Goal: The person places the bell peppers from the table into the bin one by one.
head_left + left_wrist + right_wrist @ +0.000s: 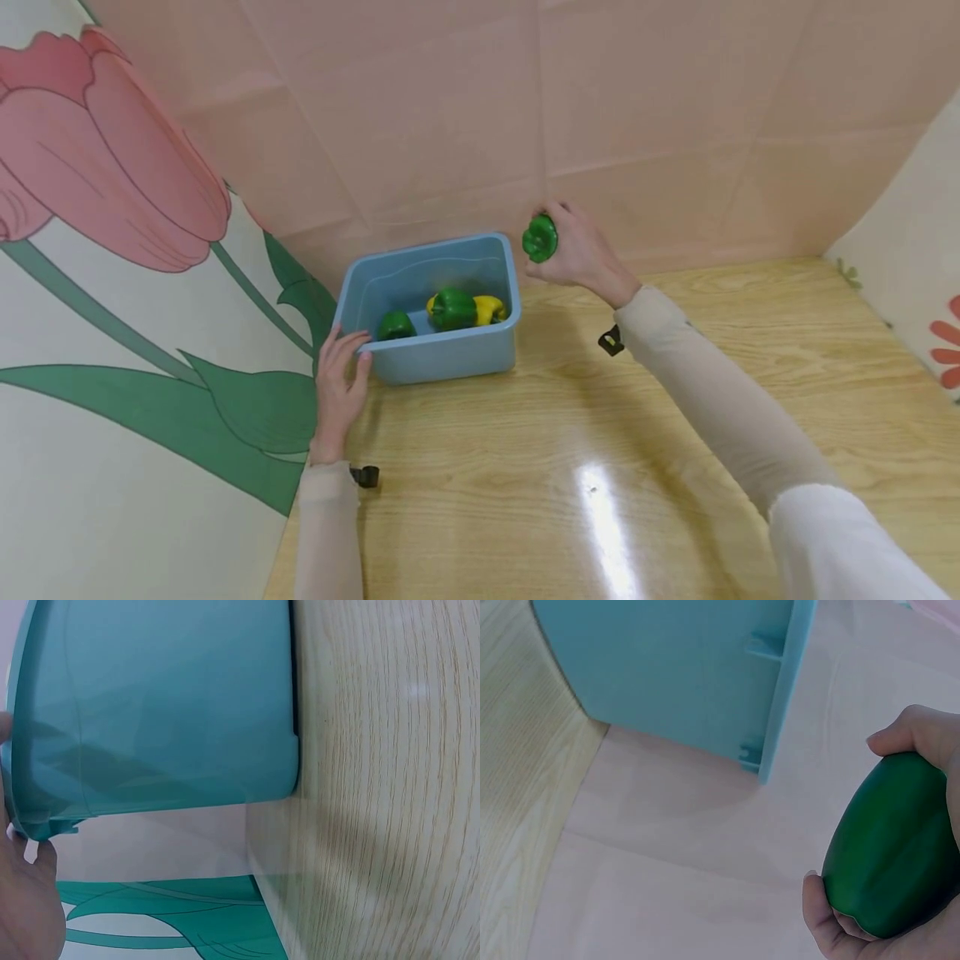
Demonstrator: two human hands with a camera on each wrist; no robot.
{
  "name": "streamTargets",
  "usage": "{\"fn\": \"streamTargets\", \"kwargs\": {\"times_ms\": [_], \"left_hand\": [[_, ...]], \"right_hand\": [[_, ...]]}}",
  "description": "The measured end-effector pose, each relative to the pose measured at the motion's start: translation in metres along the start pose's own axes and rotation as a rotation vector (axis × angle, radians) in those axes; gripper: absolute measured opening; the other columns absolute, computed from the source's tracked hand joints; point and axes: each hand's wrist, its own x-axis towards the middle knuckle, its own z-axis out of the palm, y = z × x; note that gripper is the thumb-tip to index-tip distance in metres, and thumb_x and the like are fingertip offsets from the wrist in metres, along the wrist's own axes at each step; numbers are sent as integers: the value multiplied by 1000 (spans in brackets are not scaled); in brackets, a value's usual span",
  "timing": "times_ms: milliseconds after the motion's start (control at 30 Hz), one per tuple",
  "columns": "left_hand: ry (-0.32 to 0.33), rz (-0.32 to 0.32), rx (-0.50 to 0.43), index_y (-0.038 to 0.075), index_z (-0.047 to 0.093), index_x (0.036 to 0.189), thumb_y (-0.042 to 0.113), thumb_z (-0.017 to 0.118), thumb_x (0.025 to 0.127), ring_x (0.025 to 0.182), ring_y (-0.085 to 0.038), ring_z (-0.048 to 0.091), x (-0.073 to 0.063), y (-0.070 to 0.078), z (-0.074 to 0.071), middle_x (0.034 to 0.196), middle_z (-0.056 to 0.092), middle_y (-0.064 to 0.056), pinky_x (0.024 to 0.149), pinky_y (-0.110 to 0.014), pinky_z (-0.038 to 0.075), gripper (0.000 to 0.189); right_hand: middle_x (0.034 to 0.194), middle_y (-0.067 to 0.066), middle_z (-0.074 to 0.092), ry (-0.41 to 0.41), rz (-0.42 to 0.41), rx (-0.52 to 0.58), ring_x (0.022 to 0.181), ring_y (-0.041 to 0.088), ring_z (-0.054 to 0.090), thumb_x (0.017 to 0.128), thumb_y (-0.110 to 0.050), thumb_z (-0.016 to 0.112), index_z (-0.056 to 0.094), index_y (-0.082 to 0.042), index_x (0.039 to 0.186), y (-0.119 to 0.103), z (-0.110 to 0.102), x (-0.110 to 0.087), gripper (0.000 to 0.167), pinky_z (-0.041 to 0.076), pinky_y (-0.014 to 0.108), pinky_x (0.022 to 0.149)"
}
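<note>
My right hand [577, 246] grips a green bell pepper [540, 238], lifted clear of the table to the right of a blue plastic bin [442, 360]. In the right wrist view, thumb and fingers curl round the pepper [892, 847], which is smooth and glossy. At the bin's front left corner, my left hand [342, 387] holds the rim, thumb outside and fingers over the edge. Inside the bin lie a green bell pepper [396, 326] near the left, another green one [453, 309] in the middle, and a yellow bell pepper [490, 310] partly hidden beside it.
The bin stands on a wood-grain table [480, 483] near its back edge. Behind rises a wall covered in pinkish sheeting [637, 108]. A wall with a painted tulip [112, 150] borders the left side, and another pale wall [915, 217] the right.
</note>
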Motion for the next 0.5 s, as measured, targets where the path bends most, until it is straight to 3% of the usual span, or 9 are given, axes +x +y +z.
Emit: {"fn": "streamTargets", "kwargs": {"times_ms": [200,500], "left_hand": [[6,0,-2,3,75,125,4,65,103,150,-52,41,1,1,0,133,72,-17,131,-61,24,24],[-4,6,-4,1,75,125,7,64,105,150,-52,42,3,-1,0,133,72,-18,131,-61,24,24]], "right_hand": [[123,15,56,-16,-38,-10,104,32,58,81,-32,86,56,-9,129,-12,1,7,61,58,50,85],[129,14,58,-46,-49,-52,106,32,59,77,-33,87,54,-9,135,-27,5,15,71,58,50,88]]}}
